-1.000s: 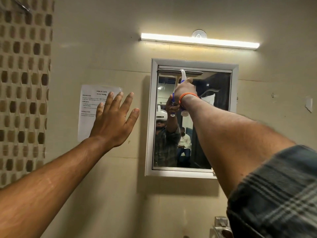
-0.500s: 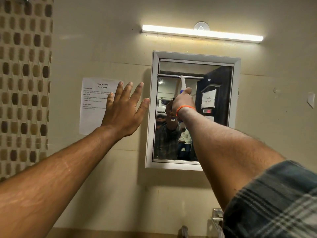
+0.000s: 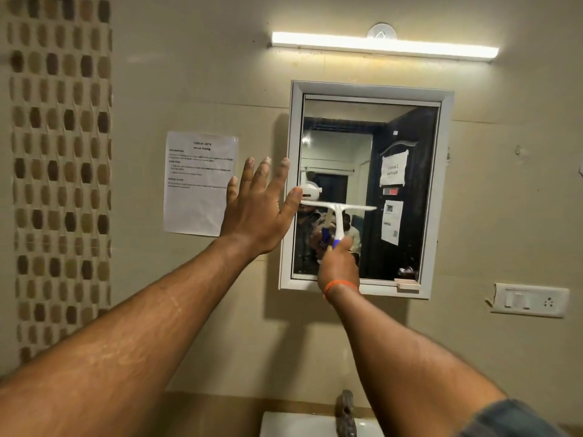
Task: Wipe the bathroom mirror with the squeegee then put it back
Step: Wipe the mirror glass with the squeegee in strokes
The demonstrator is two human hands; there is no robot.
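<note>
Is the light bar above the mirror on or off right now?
On. The light bar glows bright white along its whole length and casts a glow on the wall above the mirror.

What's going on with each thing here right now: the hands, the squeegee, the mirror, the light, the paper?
right hand: grips the squeegee handle.
left hand: fingers spread, raised at the mirror's left edge.
squeegee: blade level, about halfway down the glass.
mirror: hung in a white frame.
light bar: on.
paper sheet: stuck flat on the wall.
</note>
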